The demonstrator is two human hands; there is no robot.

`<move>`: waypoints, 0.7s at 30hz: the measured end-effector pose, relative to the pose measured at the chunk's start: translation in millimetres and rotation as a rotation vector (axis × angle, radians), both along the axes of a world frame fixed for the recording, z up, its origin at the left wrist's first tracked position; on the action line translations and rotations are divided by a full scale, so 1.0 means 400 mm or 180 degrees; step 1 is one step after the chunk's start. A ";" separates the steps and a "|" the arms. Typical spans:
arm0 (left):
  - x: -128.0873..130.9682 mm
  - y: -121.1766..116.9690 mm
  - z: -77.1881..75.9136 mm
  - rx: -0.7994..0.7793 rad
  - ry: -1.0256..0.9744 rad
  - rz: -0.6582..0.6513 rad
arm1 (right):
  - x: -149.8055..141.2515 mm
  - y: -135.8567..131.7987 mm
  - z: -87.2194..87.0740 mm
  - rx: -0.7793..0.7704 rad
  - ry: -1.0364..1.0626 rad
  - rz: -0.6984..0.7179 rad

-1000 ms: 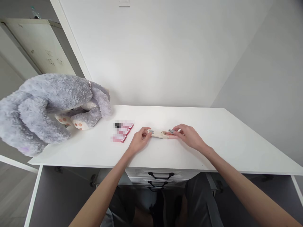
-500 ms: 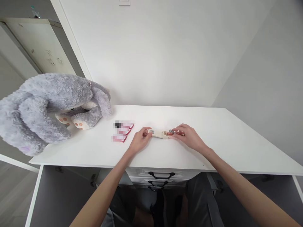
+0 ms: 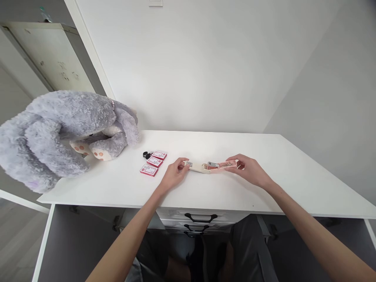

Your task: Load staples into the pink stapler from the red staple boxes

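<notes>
On the white tabletop lies a stapler (image 3: 202, 168), swung open nearly flat, with its cream base to the left and its pink top part to the right. My left hand (image 3: 174, 174) pinches the left end of the base, beside a small metal plate. Closed around the right end of the pink part is my right hand (image 3: 249, 170). A short metal piece (image 3: 212, 165) rests in the stapler's inner channel near the hinge. Left of my left hand are three small red and white boxes (image 3: 149, 170), with a small black item (image 3: 146, 155) at their far side.
A large grey plush toy (image 3: 73, 111) leans over the left end of the tabletop (image 3: 205, 192). The white wall (image 3: 188, 78) rises behind. Drawers with black handles (image 3: 201, 217) sit below the front edge, between open spaces at both sides.
My right hand has moved right, from the metal piece near the middle of the stapler to the end of the pink part. The metal piece now lies in the channel. My left hand stays put.
</notes>
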State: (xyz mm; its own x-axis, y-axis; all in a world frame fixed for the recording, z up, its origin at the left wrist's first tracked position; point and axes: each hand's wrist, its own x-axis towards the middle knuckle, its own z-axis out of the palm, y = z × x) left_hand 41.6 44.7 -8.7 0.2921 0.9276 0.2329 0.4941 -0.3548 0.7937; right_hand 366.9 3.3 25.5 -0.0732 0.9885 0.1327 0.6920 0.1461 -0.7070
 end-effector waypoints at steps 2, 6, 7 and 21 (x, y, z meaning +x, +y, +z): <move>0.000 -0.002 0.002 -0.0004 0.0009 -0.0032 | -0.018 -0.004 0.020 0.0079 0.0188 -0.0003; 0.002 -0.007 0.009 -0.0002 -0.0006 -0.0060 | -0.062 0.000 0.045 0.0302 0.0462 0.0229; 0.002 -0.008 0.010 -0.0004 -0.0023 -0.0070 | -0.074 0.003 0.047 0.0364 0.0510 0.0284; -0.003 -0.002 -0.003 -0.0070 -0.0075 -0.0228 | -0.186 0.033 0.032 0.0593 0.0509 0.0332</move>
State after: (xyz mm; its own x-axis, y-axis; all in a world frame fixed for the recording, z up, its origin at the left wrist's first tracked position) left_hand 40.5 44.1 -10.0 0.3526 0.9095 0.2204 0.4490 -0.3710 0.8129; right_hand 292.7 16.5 38.1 -0.1369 0.9341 0.3296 0.5479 0.3486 -0.7604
